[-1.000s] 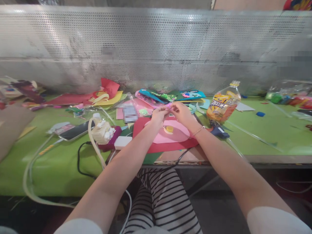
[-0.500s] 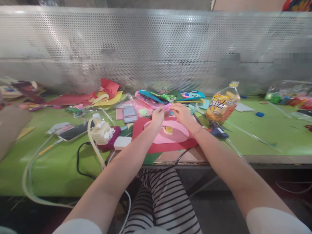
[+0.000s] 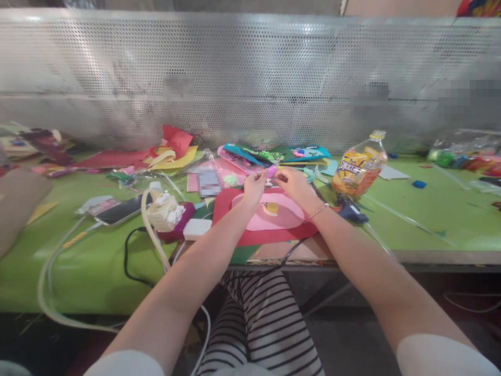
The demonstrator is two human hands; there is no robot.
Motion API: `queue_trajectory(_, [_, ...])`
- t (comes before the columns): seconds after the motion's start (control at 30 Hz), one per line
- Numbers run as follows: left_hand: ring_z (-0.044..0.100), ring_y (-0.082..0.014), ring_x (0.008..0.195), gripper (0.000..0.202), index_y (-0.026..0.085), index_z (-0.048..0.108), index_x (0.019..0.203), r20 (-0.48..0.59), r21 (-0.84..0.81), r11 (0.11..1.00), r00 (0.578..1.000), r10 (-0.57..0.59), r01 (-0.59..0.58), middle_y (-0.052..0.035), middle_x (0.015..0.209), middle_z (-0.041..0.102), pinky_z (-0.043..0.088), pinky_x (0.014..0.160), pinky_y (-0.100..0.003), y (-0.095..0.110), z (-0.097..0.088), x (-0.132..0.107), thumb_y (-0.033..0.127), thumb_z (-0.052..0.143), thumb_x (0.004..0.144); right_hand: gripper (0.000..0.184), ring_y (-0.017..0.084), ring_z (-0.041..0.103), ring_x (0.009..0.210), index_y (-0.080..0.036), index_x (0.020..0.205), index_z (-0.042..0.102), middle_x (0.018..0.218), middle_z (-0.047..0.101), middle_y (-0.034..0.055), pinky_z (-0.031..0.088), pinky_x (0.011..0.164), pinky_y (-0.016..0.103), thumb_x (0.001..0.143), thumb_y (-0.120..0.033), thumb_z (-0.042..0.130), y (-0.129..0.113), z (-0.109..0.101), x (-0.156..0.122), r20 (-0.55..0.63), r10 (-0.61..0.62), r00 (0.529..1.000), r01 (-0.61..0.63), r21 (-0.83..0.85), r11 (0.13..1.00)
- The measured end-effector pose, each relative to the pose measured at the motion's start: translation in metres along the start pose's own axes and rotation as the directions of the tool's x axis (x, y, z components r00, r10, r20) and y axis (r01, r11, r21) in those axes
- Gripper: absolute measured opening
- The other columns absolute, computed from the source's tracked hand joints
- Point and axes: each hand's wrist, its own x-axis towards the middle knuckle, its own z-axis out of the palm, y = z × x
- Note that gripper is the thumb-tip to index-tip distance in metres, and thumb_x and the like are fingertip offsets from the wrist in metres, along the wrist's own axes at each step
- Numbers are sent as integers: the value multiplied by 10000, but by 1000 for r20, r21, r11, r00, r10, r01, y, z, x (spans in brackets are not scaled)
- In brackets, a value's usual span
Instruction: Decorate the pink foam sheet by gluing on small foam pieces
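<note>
In the head view, I have both hands raised over the far edge of a red sheet (image 3: pixel 274 236), close together. The left hand (image 3: pixel 255 187) has its fingertips pinched on a small purple piece (image 3: pixel 272 171), which sits up between the hands; that light pinch probably leaves most of it exposed for the other hand to work on. The right hand (image 3: pixel 293 184) has its fingers curled right beside the piece, but I cannot tell whether they grip anything.

Below them, a pink oval sheet (image 3: pixel 290 215) bearing a yellow piece (image 3: pixel 272 208) lies on the red one, straight in front of me, likely so that both arms reach it evenly. A glue gun (image 3: pixel 354 213) rests just beside the right forearm, near a plastic bottle (image 3: pixel 358 167); I judge that spot handy for grabbing. The white adapter (image 3: pixel 197 229) sits beyond the left forearm, leaving the pink oval uncovered.
</note>
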Motion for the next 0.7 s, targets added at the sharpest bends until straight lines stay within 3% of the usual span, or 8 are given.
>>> queue_trajectory(0.23, [476,-63,536,61,158,544,688,-69,-18,999,997,-29,28,41,566,503,389,602,-202,1,0,1,138,578,735,97,158,545,674,-172,734,633,730,637,44,398,647,272,803,-187,566,0,2,0,17,-46,999,47,-1,999])
queue_trajectory(0.43, [477,-63,529,121,145,586,739,-70,-27,999,997,-21,19,42,579,524,390,589,-207,7,0,-4,46,589,669,182,190,602,791,-180,810,692,844,694,73,426,747,307,819,-144,514,4,6,0,54,-75,996,75,-1,997])
queue_trajectory(0.57, [475,-60,521,40,136,597,716,-71,-16,1000,997,-1,0,38,559,525,389,566,-201,9,0,-5,96,597,718,145,166,575,696,-164,740,675,751,678,57,405,669,280,815,-184,552,3,5,0,86,-60,995,61,-9,998])
queue_trajectory(0.7, [459,-57,488,251,142,510,594,-68,-81,997,998,-15,10,39,511,475,419,575,-212,7,1,-3,266,578,801,289,130,482,552,-156,627,619,599,602,28,350,575,263,871,-253,499,0,1,0,145,-36,989,45,-66,997])
